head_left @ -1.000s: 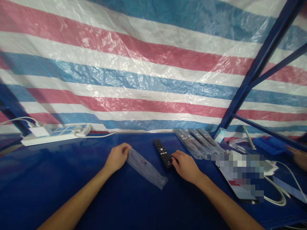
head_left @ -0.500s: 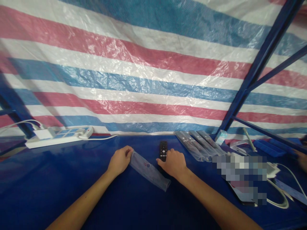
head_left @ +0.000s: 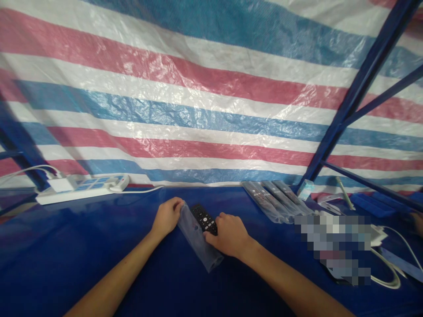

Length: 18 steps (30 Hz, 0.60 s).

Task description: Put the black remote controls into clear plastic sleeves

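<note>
1. Our right hand now grips the black remote. A moment ago the remote lay flat on the blue worktop, a little way from the bag. Now we have picked it up and brought it right next to the bag.
2. Our left hand is closed on the top end of the clear plastic bag, just as before. The bag has swung round a bit, so it lies closer to the remote.
3. We think this means the remote is about to go into the bag. It is not inside yet.
4. More remotes in bags lie near the striped sheet. A white power strip sits far left.
</note>
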Each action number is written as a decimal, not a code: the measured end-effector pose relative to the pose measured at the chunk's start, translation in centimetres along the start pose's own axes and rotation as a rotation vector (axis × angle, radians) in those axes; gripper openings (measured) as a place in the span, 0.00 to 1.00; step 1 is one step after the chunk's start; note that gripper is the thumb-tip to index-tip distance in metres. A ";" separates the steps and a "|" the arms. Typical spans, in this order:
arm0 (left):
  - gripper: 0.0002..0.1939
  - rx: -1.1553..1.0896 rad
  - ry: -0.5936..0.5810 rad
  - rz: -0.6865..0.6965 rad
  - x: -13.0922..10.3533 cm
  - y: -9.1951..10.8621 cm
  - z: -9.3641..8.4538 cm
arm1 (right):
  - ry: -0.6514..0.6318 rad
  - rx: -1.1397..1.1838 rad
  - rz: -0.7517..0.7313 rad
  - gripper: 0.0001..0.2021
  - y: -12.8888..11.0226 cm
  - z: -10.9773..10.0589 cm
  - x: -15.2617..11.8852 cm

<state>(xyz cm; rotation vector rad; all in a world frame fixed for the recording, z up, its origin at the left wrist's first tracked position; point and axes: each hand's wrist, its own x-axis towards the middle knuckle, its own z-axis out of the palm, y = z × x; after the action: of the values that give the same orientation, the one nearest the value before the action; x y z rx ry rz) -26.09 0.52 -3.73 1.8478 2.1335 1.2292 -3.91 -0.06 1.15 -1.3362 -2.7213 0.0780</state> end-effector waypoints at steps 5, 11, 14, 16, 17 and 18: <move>0.16 0.112 0.050 0.025 0.2 -1.3 0.0 | 0.101 -0.013 0.024 0.26 1.7 -0.5 -0.3; 0.22 0.216 0.188 -0.038 0.1 -1.6 0.1 | 0.166 -0.225 0.436 0.21 10.2 -2.1 -0.3; 0.21 0.224 0.178 -0.040 -0.1 -1.3 -0.1 | 0.091 -0.225 0.536 0.20 13.2 -2.3 -0.3; 0.21 0.223 0.160 -0.038 -0.2 -1.1 -0.3 | 0.073 -0.211 0.547 0.21 14.0 -2.3 -0.2; 0.21 0.222 0.154 -0.040 -0.3 -1.0 -0.4 | 0.069 -0.203 0.549 0.21 14.1 -2.3 -0.1; 0.21 0.219 0.152 -0.044 -0.4 -1.0 -0.4 | 0.067 -0.196 0.554 0.21 14.2 -2.3 0.1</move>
<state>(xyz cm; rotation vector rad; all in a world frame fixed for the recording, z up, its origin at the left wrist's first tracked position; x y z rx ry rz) -26.99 0.00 -4.16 1.8273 2.4660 1.2065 7.47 8.65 2.08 -2.0677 -2.2710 -0.1895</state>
